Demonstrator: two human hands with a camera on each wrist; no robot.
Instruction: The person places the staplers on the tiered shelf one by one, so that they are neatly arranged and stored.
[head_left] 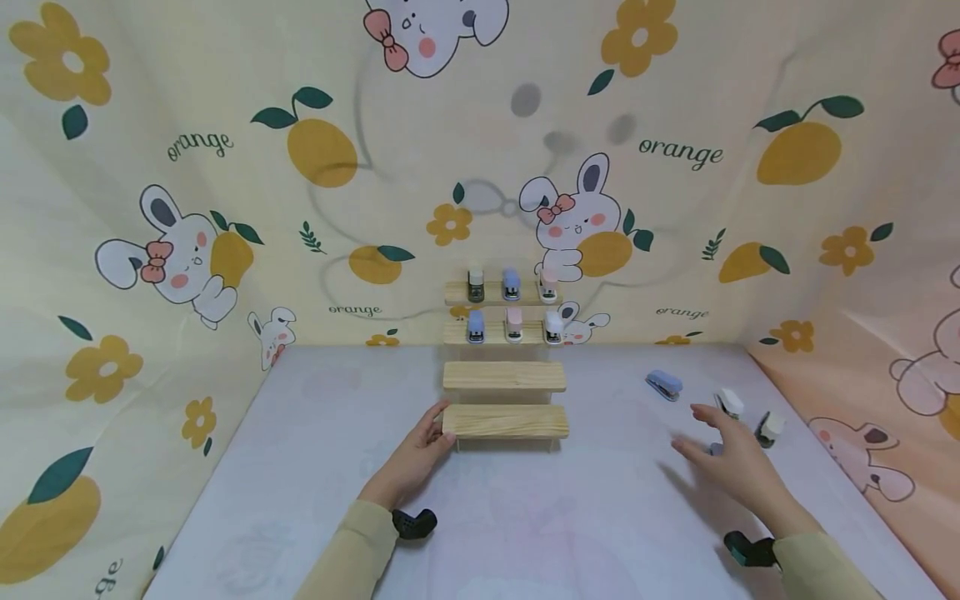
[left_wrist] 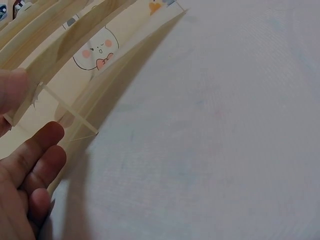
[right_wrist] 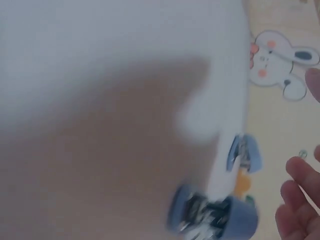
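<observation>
My left hand (head_left: 420, 450) holds the left end of the lowest board of a stepped wooden display rack (head_left: 504, 421). In the left wrist view the thumb lies at the board's edge (left_wrist: 55, 62) with the other fingers below it. My right hand (head_left: 738, 467) is held over the table at the right, fingers spread and nothing in them. Under it a blue mini stapler (right_wrist: 212, 215) shows, partly hidden in the head view. Around that hand lie another blue stapler (head_left: 664, 384), a white stapler (head_left: 729, 403) and a white-and-black stapler (head_left: 770, 428).
On the rack's top step stand a dark-and-white stapler (head_left: 476, 285), a blue one (head_left: 512, 283) and a pink one (head_left: 548, 286). The step below bears blue (head_left: 476, 326), pink (head_left: 513, 324) and white (head_left: 552, 326) staplers. A patterned cloth backdrop (head_left: 225, 42) borders the white table (head_left: 322, 467).
</observation>
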